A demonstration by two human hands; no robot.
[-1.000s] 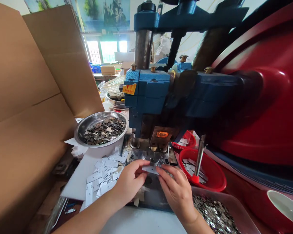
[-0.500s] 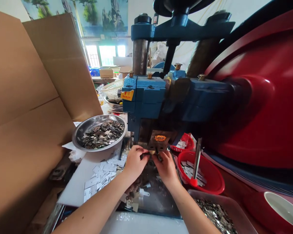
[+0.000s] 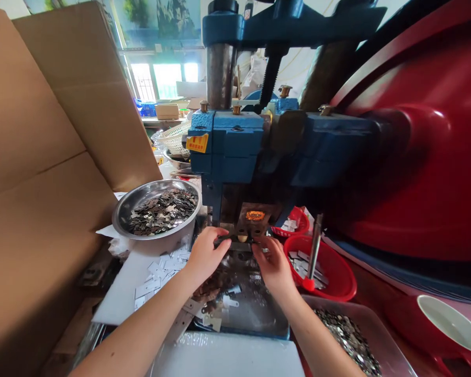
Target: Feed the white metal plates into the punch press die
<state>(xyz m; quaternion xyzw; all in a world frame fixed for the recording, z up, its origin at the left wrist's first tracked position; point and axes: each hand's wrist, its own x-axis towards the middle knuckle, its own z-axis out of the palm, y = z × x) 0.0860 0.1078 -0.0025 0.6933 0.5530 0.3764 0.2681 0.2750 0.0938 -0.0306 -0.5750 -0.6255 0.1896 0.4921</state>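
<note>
Nearest the person, a white board (image 3: 231, 356) lies before the press bed (image 3: 261, 311), which is scattered with loose metal pieces (image 3: 230, 302). Farther in, the left hand (image 3: 206, 254) and right hand (image 3: 273, 262) flank a dark metal strip (image 3: 239, 246) beneath the blue press (image 3: 235, 146). Fingers curl toward its ends; whether they pinch it cannot be told. Beyond the left hand stands a steel bowl (image 3: 122, 210) of flat parts (image 3: 160, 210).

Daylight blows out the window (image 3: 167, 78), the press (image 3: 235, 149) falls into deep shadow underneath, and the glossy wheel (image 3: 419, 152) looks stretched rightward.
</note>
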